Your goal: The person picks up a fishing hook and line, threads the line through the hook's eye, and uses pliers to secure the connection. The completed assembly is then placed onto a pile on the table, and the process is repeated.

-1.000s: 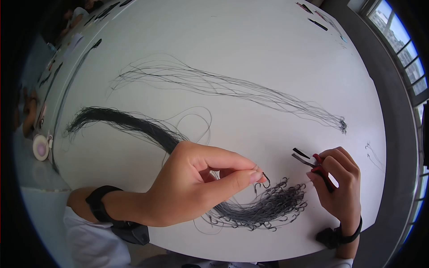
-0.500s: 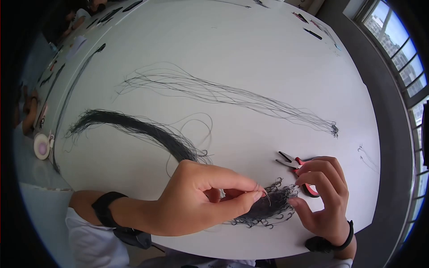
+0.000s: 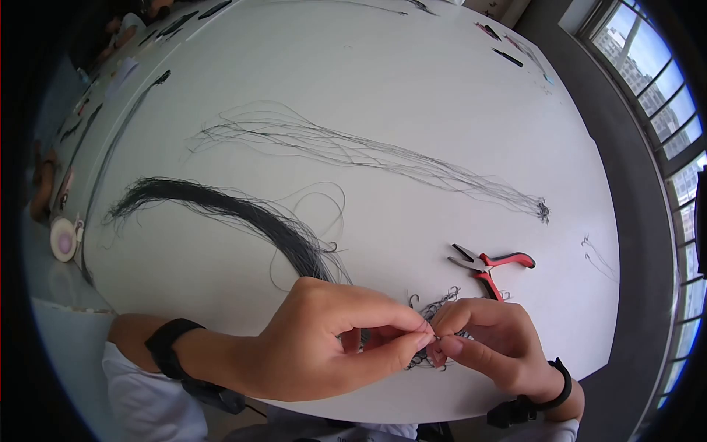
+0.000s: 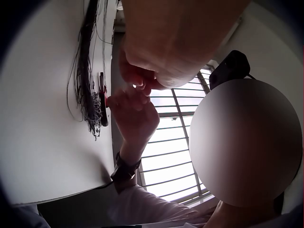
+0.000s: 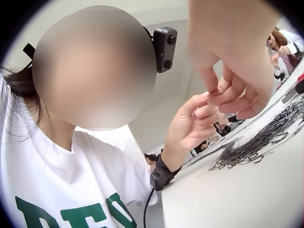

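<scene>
In the head view my left hand (image 3: 335, 342) pinches a small fishing hook between thumb and forefinger; the fingertips hide most of it. My right hand (image 3: 497, 342) meets it tip to tip, its thumb and forefinger pinching at the same hook. Below both hands lies a thick bundle of dark fishing lines (image 3: 283, 232), its hooked end (image 5: 242, 152) showing in the right wrist view. Just beyond the right hand, pliers (image 3: 483, 264) with red and black handles rest on the table with jaws apart.
A thinner bundle of lines (image 3: 353, 147) stretches across the white table (image 3: 412, 81), its hooks (image 3: 543, 211) at the right end. Two loose hooked lines (image 3: 600, 258) lie near the right edge. A white round spool (image 3: 65, 240) stands at the far left.
My right hand has put the pliers down on the table and moved left to the left hand's fingertips. The left hand keeps its pinch on the hook, slightly lower in view.
</scene>
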